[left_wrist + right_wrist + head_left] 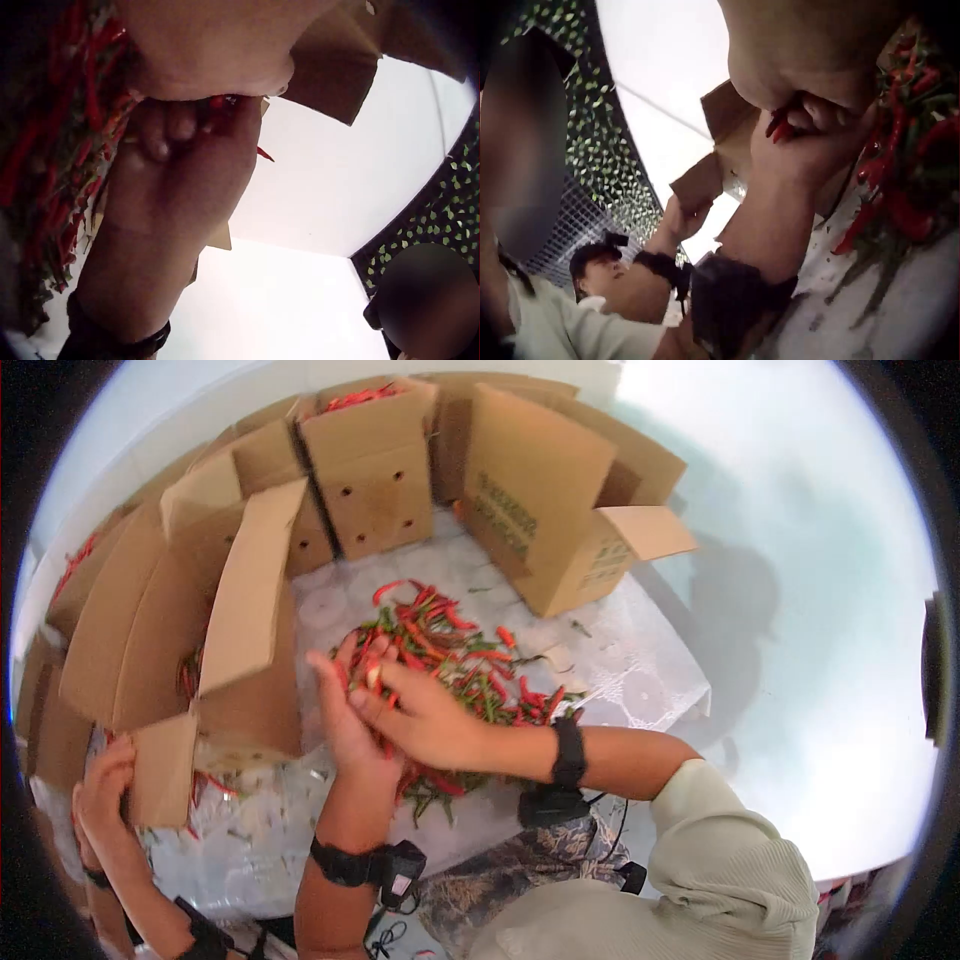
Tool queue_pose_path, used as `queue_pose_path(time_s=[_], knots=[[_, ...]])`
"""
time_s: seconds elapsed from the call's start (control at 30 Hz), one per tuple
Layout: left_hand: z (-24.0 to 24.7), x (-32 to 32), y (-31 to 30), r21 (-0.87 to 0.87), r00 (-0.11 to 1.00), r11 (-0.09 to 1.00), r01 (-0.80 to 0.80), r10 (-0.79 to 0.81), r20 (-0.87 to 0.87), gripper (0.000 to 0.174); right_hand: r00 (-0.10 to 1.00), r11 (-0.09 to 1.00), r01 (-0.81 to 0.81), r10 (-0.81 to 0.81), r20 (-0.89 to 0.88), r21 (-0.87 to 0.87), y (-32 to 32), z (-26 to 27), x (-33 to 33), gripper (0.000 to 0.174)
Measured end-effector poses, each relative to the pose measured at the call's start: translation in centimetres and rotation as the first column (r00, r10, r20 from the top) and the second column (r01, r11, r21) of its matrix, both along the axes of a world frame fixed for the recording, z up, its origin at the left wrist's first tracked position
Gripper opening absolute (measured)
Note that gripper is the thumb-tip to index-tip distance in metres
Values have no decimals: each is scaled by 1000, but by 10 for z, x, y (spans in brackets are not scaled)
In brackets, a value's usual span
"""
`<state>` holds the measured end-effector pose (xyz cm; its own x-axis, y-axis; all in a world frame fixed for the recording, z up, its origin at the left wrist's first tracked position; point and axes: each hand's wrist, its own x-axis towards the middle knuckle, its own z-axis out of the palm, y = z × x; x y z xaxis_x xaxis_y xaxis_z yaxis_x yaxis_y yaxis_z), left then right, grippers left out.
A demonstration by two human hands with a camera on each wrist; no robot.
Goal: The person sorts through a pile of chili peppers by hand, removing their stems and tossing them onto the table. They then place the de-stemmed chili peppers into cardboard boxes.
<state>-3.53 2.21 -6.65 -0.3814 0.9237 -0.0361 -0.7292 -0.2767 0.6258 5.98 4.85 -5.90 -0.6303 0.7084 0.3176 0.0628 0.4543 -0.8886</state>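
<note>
Both hands are cupped together over the near left side of a pile of red and green chili peppers [485, 655] on the plastic-covered table. My left hand [352, 732] faces palm up, with red chilies [374, 678] held in it. Laid across it from the right, my right hand [432, 722] curls its fingers in on the same chilies. In the right wrist view, red chili tips [780, 126] stick out between the two hands. The left wrist view shows the right hand's curled fingers [159, 135]; the rest of the handful is hidden.
An open cardboard box [245, 705] stands left of the hands, its flap [238, 590] raised. Another person's hand [105, 790] is at its lower flap. More boxes line the back, one holding red chilies [360, 397]. A tall-flapped box [540, 510] stands beyond the pile.
</note>
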Motion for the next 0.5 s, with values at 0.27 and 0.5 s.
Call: queue_pose_path(time_s=[0.27, 0.5], knots=[[0, 5, -1, 134, 953, 951, 279, -257, -159, 67, 966, 966, -236, 221, -136, -106, 27, -1, 20, 22], [6, 2, -10, -15, 906, 923, 384, -380, -187, 74, 871, 892, 452, -443, -213, -6, 31, 101, 100, 22]])
